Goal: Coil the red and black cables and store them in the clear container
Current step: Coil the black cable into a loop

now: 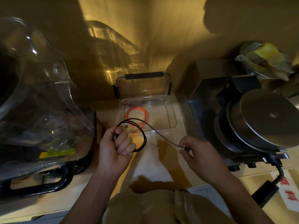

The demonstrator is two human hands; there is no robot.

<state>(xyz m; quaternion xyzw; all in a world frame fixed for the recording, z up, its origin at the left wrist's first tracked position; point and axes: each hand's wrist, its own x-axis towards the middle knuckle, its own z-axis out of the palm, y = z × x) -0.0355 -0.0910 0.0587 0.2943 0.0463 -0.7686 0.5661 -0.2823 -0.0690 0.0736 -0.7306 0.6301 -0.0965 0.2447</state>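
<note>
The container [171, 110] stands on the counter [150, 165] against the wall, between a blender [40, 102] on the left and a metal machine [252, 120] on the right. One cable [137, 110] lies coiled in it. Before it, both hands [116, 147] [199, 152] hold another cable [144, 136].

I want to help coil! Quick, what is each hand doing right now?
Left hand: closed around the black cable's coiled loops.
Right hand: fingertips pinching the black cable's loose end.
</note>
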